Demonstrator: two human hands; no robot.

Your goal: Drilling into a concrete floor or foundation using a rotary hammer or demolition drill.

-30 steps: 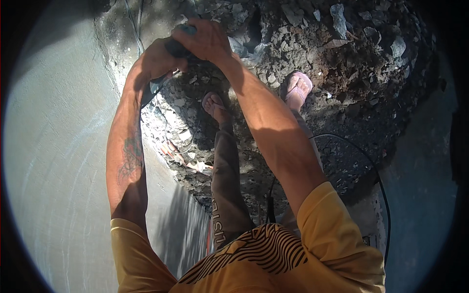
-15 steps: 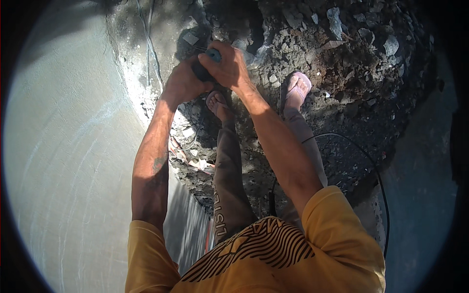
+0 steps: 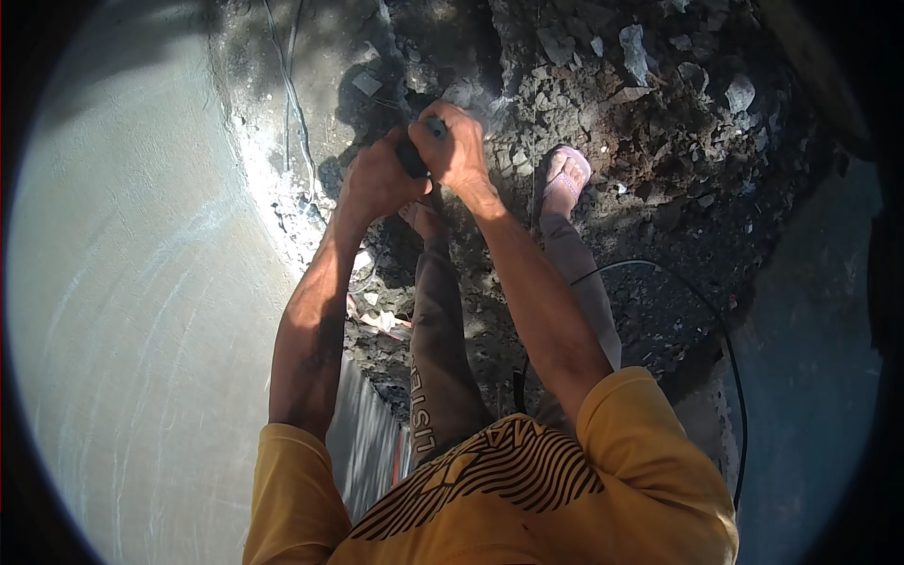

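Note:
Both my hands are wrapped round a dark tool [image 3: 411,158] with a blue-green end, above the broken ground. My left hand [image 3: 375,181] closes on its black body from the left. Against it, higher and to the right, my right hand [image 3: 459,149] grips the blue-green end. The fingers hide most of the tool, and its lower end does not show, so I cannot tell its exact kind. Rubble and a dark groove [image 3: 461,47] lie around and beyond the hands.
My feet in pink flip-flops [image 3: 571,165] stand on rubble close to the tool. A black cable [image 3: 702,297] curves past my right leg. Thin wires [image 3: 294,94] lie at the far left beside a smooth grey wall [image 3: 122,282]. Loose stone chunks [image 3: 633,52] cover the far right.
Both hands and the tool have shifted a little right and nearer to me. They now cover more of my left foot. The grip looks the same.

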